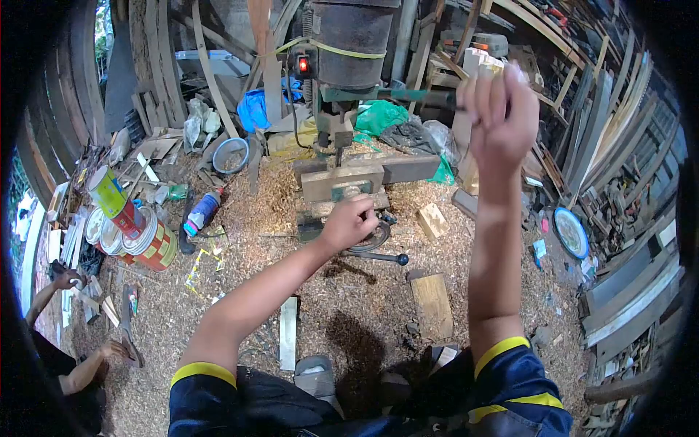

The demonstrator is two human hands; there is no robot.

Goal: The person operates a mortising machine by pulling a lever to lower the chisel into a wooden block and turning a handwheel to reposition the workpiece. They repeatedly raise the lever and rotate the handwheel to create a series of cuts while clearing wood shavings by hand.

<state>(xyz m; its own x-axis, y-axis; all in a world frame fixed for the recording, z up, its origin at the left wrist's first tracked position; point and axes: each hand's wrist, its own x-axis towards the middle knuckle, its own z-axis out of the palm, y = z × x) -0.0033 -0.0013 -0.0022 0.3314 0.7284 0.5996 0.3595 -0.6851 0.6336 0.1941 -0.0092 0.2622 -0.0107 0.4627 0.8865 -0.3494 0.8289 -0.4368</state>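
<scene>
The long grey-brown wooden beam beneath the dark metal drill head could shift or splinter if the right hand, fingers wrapped round the slim green metal lever, presses too hard, while the left hand's fingers curl beside the round metal handwheel, their hold unclear, amid curly tan shavings.

room: between forearms | obstacles: knobbed handle, wood block, lever

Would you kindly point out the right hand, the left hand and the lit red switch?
Right hand [501, 115]: head view, middle of the hand.
Left hand [351, 224]: head view, its back.
Lit red switch [303, 65]: head view, glowing face.
</scene>
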